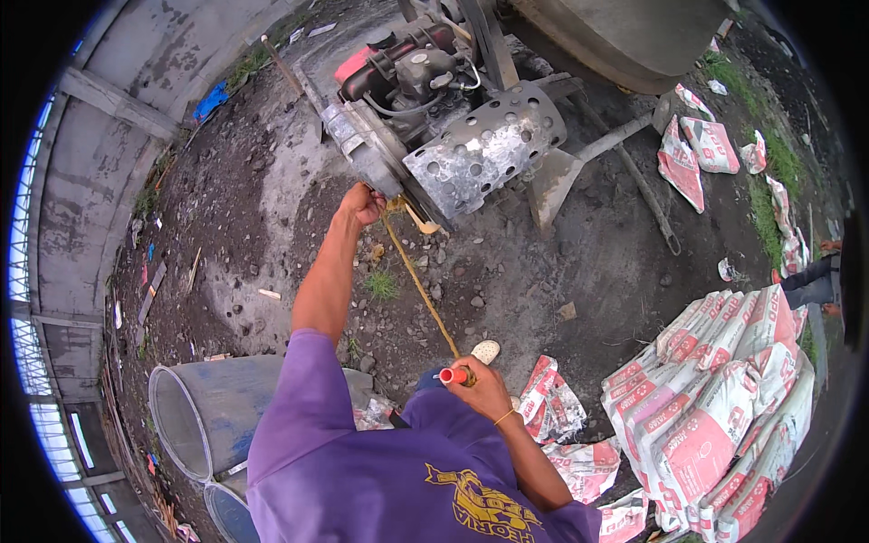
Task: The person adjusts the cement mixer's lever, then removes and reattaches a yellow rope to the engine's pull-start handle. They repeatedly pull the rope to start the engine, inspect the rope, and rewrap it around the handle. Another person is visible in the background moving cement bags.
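My left hand (364, 204) is closed at the lower front of an engine (418, 72), beside its round housing (362, 145); what its fingers hold is hard to make out. A yellow rope (418, 286) runs from there down to my right hand (480, 394), which grips a short red tube handle (453, 376) with rope around it. A perforated metal cover (480, 145) sits on the engine's right side, with a pale curved piece (425, 224) below it.
A grey drum (597, 36) stands above. Plastic barrels (208, 407) lie lower left beside me. Stacked cement bags (688, 425) fill the lower right, with torn bags (701, 145) farther back. Another person's leg (806, 281) shows at the right edge. A concrete wall (90, 181) runs along the left.
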`<state>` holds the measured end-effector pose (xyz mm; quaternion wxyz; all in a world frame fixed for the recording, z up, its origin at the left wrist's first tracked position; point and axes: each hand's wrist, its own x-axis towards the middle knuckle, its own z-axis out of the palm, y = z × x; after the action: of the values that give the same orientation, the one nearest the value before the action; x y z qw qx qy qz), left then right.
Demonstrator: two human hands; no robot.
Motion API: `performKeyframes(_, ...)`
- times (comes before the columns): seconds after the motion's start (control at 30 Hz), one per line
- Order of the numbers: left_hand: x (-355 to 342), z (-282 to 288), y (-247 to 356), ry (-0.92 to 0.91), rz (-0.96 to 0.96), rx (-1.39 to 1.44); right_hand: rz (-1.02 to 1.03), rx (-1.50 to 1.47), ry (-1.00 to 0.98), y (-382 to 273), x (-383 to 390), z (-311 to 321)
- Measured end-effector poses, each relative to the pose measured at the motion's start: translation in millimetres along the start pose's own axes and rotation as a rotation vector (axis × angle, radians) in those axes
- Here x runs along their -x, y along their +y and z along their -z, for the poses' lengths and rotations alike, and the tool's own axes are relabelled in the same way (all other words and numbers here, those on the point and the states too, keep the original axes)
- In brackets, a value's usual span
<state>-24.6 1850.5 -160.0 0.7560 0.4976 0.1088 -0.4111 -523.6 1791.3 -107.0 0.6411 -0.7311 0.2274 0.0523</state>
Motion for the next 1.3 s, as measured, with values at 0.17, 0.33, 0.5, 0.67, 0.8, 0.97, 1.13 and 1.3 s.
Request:
performKeyframes(0.17, -52, 25, 37, -0.084, -0.032, -0.164, 0.132, 0.041, 0.054, -5, -99, -31)
performKeyframes(0.33, -120, 69, 59, -0.052, -0.19, -0.513, 0.082, -0.029, 0.044, -38, -181, -42)
performKeyframes(0.5, -154, 98, 23, -0.21, -0.361, -0.463, 0.086, 0.025, 0.041, -56, -237, -56)
performKeyframes(0.67, -168, 95, -19, -0.187, -0.355, -0.201, 0.034, -0.078, -0.004, -38, -278, -63)
performKeyframes(0.8, -174, 98, -61, -0.086, -0.409, -0.065, -0.005, -0.132, 0.015, -13, -292, -66)
performKeyframes(0.97, -170, 100, -88, -0.077, -0.499, 0.008, -0.115, -0.215, 0.033, -2, -299, -78)
performKeyframes(1.13, -164, 99, -93, 0.034, -0.59, -0.258, -0.088, -0.224, 0.013, 1, -324, -86)
performKeyframes(1.3, -167, 103, -133, 0.054, -0.503, -0.121, -0.05, -0.119, 0.043, 31, -341, -89)
